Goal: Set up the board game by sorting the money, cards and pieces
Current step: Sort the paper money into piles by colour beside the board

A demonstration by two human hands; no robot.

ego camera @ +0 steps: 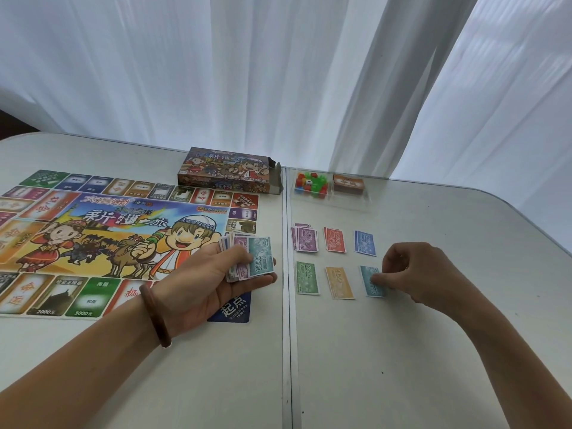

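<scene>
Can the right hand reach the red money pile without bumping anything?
Probably yes. The right hand pinches the teal 1000 note; the red pile of notes lies just beyond, to its left, uncovered, with bare table between the piles.

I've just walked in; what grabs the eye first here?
The bright board lies on the table's left, its box behind it. Right of it, coloured notes lie in two rows of three. The left hand holds a wad of notes while the right hand pinches a teal note in the near row.

White counter [402, 366], seam down middle, rounded far-right corner. Sheer white curtains [278, 72] behind far edge, daylight glowing through.
</scene>
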